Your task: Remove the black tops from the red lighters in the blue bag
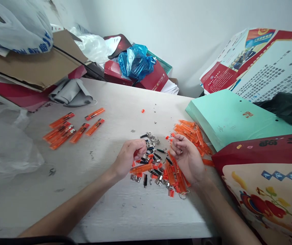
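Observation:
My left hand [130, 153] is closed in a fist at the left edge of a pile of lighter parts; whatever it holds is hidden. To its right, my right hand [188, 159] has its fingers curled together in a pinch, with what they hold too small to name. Between and below the hands lie black igniter pieces [145, 181], metal lighter caps [159, 180] and red-orange buttons [171, 193]. An orange lighter body [142, 168] rests just under my left hand. More orange lighter bodies [186, 131] are heaped behind my right hand.
Several orange lighters with metal tops [61, 134] lie at the left of the white table [105, 207]. A clear plastic bag [8, 146] stands at far left. A mint-green box [225, 115] and a red printed bag [265, 183] border the right. Boxes and a blue bag [137, 63] line the back.

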A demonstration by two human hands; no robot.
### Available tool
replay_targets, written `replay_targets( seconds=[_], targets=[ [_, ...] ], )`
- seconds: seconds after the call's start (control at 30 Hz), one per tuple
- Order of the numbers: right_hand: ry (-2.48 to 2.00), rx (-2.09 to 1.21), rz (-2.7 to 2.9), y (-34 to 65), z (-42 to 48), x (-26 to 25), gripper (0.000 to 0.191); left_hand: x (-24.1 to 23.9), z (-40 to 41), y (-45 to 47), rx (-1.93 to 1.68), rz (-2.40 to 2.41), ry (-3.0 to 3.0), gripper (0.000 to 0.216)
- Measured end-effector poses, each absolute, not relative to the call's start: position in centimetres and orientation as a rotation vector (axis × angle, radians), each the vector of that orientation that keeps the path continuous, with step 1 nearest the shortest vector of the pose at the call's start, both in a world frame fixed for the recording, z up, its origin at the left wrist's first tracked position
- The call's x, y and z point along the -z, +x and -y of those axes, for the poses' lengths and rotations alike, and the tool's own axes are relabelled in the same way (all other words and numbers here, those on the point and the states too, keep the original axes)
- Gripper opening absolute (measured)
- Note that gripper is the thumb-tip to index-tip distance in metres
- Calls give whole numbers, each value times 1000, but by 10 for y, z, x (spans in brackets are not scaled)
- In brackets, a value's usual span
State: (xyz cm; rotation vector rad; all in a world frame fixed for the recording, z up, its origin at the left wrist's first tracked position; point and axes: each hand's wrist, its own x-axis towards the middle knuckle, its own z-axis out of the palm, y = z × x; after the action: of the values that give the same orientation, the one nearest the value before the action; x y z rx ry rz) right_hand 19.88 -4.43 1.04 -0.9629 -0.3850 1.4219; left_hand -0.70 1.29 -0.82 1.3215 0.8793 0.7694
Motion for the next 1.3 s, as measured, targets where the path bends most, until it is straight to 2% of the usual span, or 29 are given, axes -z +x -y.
replay_targets(
  seconds=[0.13, 0.37, 0.83, 1.0, 1.3],
  targets=[
    [-829, -1440, 168, 207, 37, -7, 24, 10, -17, -10, -797, -899, 1256, 30],
    [-887, -1401, 55, 205, 34, -2, 37, 5, -21, -9, -835, -914, 1148, 32],
    [-902, -1422, 132, 205, 36, -3, 17, -9, -26, -9, -937, -934, 995, 30],
    [-870, -1425, 183, 206, 35, -3, 41, -9, -27, -12, -969, -922, 950, 31],
    [-837, -1418, 192, 212, 33, -4, 49, -16, -36, -18, -1081, -952, 863, 31]
  ],
)
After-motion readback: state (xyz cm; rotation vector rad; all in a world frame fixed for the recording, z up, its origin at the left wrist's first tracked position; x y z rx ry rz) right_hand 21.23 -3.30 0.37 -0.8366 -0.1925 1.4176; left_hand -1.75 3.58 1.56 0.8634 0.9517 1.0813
